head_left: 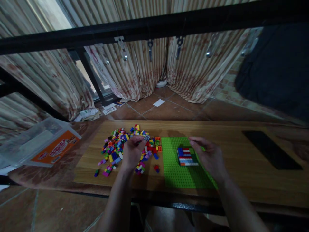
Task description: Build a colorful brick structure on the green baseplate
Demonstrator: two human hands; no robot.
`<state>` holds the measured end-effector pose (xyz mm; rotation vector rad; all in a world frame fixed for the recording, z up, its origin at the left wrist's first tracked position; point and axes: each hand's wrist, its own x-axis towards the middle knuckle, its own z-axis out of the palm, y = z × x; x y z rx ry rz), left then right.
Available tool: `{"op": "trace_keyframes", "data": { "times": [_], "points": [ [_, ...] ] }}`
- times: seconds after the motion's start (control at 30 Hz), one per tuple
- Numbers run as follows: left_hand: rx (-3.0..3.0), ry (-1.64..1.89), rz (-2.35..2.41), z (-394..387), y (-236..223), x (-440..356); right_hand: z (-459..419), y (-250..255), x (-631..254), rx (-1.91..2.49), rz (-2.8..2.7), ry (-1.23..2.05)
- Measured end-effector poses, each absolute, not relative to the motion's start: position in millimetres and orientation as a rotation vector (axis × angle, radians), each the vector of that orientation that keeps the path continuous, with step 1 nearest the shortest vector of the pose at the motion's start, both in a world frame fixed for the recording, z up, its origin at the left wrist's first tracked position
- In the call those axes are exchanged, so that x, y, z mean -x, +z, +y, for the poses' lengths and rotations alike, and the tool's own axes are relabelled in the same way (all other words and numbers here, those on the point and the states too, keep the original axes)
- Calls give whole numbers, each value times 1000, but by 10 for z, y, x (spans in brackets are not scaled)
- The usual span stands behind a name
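A green baseplate (173, 174) lies on the wooden table (241, 167), with a small striped block of stacked bricks (187, 157) built on it. My right hand (207, 154) rests on the plate just right of that block, fingers curled by its top edge. My left hand (132, 151) hovers over a heap of loose coloured bricks (116, 148) to the left of the plate. Its fingers are pinched together at a small pale brick (146, 138).
A clear plastic tub with an orange label (45, 143) stands at the table's left end. A black flat rectangle (270, 148) lies at the right. A black rail (154, 29) crosses overhead, with curtains and tiled floor behind.
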<state>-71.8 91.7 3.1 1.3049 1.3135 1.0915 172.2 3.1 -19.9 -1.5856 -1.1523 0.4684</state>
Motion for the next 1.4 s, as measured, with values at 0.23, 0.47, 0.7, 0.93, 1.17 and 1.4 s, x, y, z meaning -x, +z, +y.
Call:
{"op": "trace_keyframes", "data": {
  "times": [0.23, 0.47, 0.7, 0.93, 1.17, 1.4],
  "points": [
    [-610, 823, 739, 451, 68, 74, -82, -4, -1620, 1314, -1289, 621],
    [-568, 686, 631, 385, 35, -116, -117, 37, -1571, 1320, -1373, 704],
    [-715, 661, 675, 370, 35, -185, -116, 16, -1630, 1362, -1381, 664],
    [-1355, 843, 1124, 607, -186, -82, -104, -100, -1807, 1624, -1400, 521],
    [-1650, 749, 1180, 595, -280, -117, -72, -187, -1822, 1734, -1759, 301],
    [-1685, 651, 1201, 544, -157, -185, -2, -232, -1815, 1745, -1797, 306]
  ]
}}
